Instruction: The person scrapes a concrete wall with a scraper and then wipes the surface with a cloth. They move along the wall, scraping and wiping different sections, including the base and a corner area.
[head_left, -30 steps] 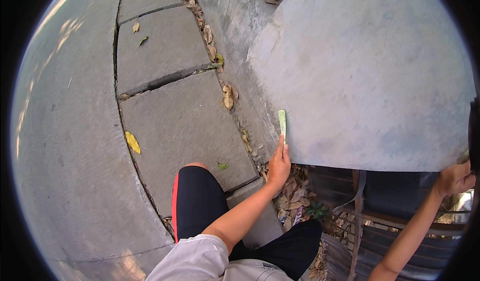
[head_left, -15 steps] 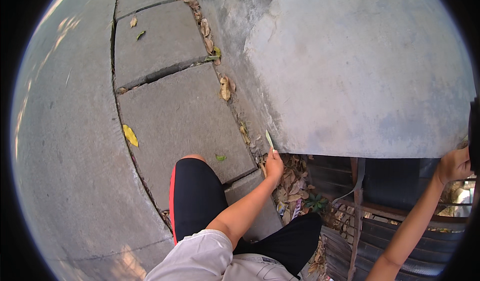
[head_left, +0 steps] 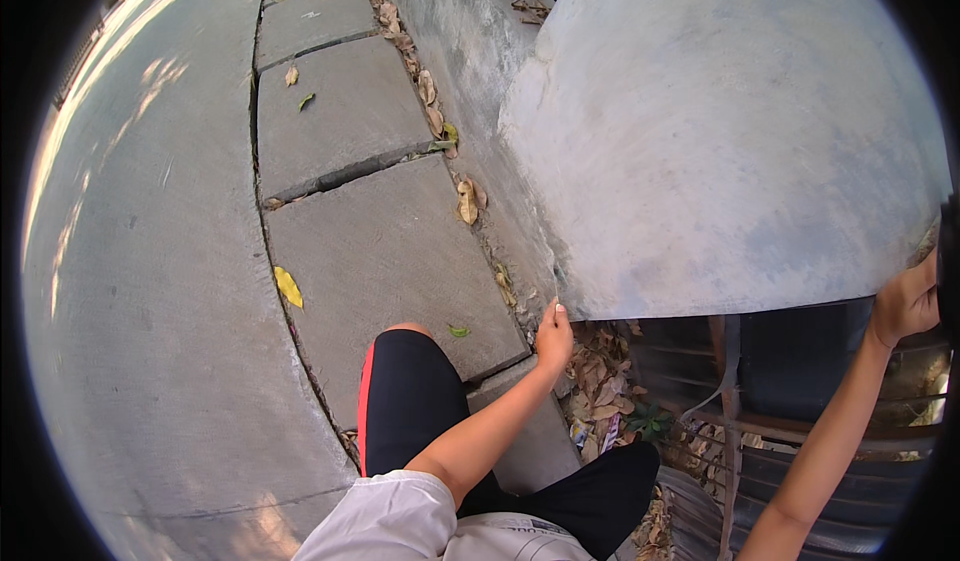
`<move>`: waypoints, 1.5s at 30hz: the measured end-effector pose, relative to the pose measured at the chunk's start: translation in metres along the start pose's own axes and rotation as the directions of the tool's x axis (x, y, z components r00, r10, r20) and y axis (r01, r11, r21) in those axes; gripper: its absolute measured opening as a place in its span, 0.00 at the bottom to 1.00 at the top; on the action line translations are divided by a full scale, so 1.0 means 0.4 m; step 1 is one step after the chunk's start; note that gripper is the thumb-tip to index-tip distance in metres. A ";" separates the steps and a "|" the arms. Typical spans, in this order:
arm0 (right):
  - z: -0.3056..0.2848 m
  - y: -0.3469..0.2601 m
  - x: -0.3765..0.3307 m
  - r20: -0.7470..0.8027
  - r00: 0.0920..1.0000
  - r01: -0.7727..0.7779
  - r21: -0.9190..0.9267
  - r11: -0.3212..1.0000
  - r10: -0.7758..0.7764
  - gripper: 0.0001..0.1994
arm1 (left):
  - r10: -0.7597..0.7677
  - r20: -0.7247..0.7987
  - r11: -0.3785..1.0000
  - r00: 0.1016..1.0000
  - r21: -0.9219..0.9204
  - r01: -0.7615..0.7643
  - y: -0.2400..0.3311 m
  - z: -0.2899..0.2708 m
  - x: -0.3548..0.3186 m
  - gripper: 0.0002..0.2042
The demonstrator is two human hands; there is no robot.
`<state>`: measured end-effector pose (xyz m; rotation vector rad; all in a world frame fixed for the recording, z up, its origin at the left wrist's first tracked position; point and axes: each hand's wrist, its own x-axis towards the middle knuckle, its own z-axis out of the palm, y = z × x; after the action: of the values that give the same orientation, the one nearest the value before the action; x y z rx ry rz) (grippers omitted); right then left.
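Note:
My left hand (head_left: 555, 335) is closed, with thumb and fingertips pinching a thin, pale pointed strip (head_left: 557, 287). The strip is seen nearly edge-on, and its kind is unclear. It is held upright by the near left corner of a broad, smooth grey slab (head_left: 720, 151). Far to the right, my right hand (head_left: 905, 303) is closed at the slab's right end, beside a dark upright thing (head_left: 948, 271) cut off by the picture's rim. Its fingertips are partly hidden, so what they grip cannot be made out.
Paving slabs (head_left: 385, 261) with open gaps run along the left, bordered by a grey road (head_left: 170, 291). Dry leaves (head_left: 600, 371) and a small green plant (head_left: 650, 423) lie right of my left forearm. Dark slatted panels (head_left: 820, 481) stand below the grey slab.
The view has tilted, so the paving sits lower and farther right. The strip in my left hand has turned from showing its pale face to nearly edge-on. My right hand stays at the slab's end.

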<state>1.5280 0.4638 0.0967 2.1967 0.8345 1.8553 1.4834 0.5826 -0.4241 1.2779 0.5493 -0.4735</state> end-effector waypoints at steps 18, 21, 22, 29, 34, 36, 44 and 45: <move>-0.044 -0.044 0.013 0.235 0.969 -0.069 -0.023 0.997 0.073 0.03 | 0.030 -0.011 0.954 1.000 0.297 -0.025 0.244 -0.234 -0.481 0.22; -0.117 -0.126 0.075 0.400 0.888 -0.327 0.198 0.924 0.228 0.04 | -0.109 0.129 0.990 0.986 0.105 0.096 0.342 -0.335 -0.637 0.17; -0.141 -0.175 0.098 0.468 0.840 -0.425 0.257 0.868 0.273 0.04 | -0.139 0.169 0.990 0.976 0.062 0.130 0.372 -0.369 -0.684 0.16; -0.341 -0.497 0.117 0.882 -0.445 -0.617 -0.426 -0.662 -0.152 0.07 | -0.397 0.316 0.880 0.862 -0.135 0.455 0.787 -0.416 -1.065 0.35; -0.388 -0.547 0.307 0.818 -0.438 -0.420 -0.553 -0.720 -0.372 0.09 | -0.326 0.244 0.875 0.913 -0.288 0.389 0.900 -0.427 -1.194 0.25; -0.372 -0.538 0.363 0.795 -0.498 -0.500 -0.590 -0.634 -0.347 0.10 | -0.270 0.215 0.913 0.939 -0.252 0.321 0.942 -0.439 -1.217 0.19; -0.299 -0.577 0.490 0.761 -0.489 -0.395 -0.629 -0.669 -0.427 0.12 | -0.112 0.175 0.959 0.978 -0.240 0.153 1.170 -0.513 -1.209 0.09; -0.292 -0.591 0.502 0.756 -0.499 -0.393 -0.633 -0.667 -0.424 0.12 | -0.092 0.162 0.959 0.983 -0.253 0.132 1.184 -0.527 -1.199 0.10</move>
<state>1.3595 0.7335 0.1895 -1.0894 0.6223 0.8554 1.3739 0.9087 0.1925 0.9531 0.5413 -0.5662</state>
